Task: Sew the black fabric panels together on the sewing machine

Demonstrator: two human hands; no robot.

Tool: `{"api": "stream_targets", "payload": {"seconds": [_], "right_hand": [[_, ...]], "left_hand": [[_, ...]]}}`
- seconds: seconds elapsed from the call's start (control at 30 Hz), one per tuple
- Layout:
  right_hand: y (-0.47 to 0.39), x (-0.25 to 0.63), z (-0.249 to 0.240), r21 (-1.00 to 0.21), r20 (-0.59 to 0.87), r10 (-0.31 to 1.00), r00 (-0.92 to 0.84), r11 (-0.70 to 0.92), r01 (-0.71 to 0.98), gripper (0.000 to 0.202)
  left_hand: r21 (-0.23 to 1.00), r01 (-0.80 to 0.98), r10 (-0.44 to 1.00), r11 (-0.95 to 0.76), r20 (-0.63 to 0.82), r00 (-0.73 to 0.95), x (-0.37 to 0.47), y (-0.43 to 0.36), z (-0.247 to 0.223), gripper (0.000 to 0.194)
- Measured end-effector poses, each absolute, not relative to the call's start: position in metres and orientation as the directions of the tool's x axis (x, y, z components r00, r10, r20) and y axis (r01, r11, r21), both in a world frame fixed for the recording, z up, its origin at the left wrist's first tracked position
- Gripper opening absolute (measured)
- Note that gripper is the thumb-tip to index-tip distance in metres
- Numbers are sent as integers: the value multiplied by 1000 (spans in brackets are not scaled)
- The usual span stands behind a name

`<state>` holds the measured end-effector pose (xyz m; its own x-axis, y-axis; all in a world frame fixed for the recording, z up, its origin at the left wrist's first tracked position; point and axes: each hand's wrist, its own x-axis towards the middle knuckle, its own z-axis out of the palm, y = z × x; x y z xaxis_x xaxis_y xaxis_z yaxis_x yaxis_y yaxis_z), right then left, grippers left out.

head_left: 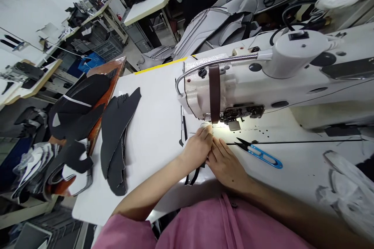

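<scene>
Below the head of the white metal sewing machine [198, 93], mostly hidden under both hands: a narrow black strip of fabric [192, 178], with loose ends showing on the near side, over the white tabletop [157, 124]. Curled over it, the left hand [197, 148], fingers bent close together and tips near the lit stitching area; hidden from view, any pinch, so impossible to tell. Touching the left, the right hand [226, 163], fingers extended and pressed together, palm down; impossible to tell whether gripping or only pressing.

Hanging over the fingertips, the machine's head, with a dark brown flat band [214, 94] wrapped around it, blocking part of the view of the needle. Just beside the right hand, on the machine's near side, blue-handled thread snips [260, 153] with dark blades spread and pointing toward the machine. Left of the machine's head, near the left hand, a slender black tool [184, 128].

Farther left of the machine, well apart from the hands, a stack of curved dark grey fabric pieces [118, 140]; beyond, more dark pieces on a reddish-brown board [97, 130]. Behind the machine, heaped light grey panels [201, 27]. To its near right, crumpled translucent plastic [347, 190].
</scene>
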<state>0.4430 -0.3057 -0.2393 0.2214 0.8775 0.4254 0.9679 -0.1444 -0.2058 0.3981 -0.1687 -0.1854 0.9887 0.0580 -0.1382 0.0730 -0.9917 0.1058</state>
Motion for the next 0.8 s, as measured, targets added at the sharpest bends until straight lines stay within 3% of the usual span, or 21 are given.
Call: {"api": "stream_targets", "payload": {"seconds": [0.27,0.43,0.8], "right_hand": [[-297,472,-230,-379,329,918,224,-89,921,48],[-294,480,-232,-380,288,930,231,-110,918,54],[-294,482,-236,-333,334,910,244,-128,934,48]], "left_hand": [[204,176,151,-963,-134,979,413,-158,-175,30],[225,223,212,-949,-70,975,412,-151,-167,28],[266,209,181,-941,-125,975,415,-143,-178,37]]}}
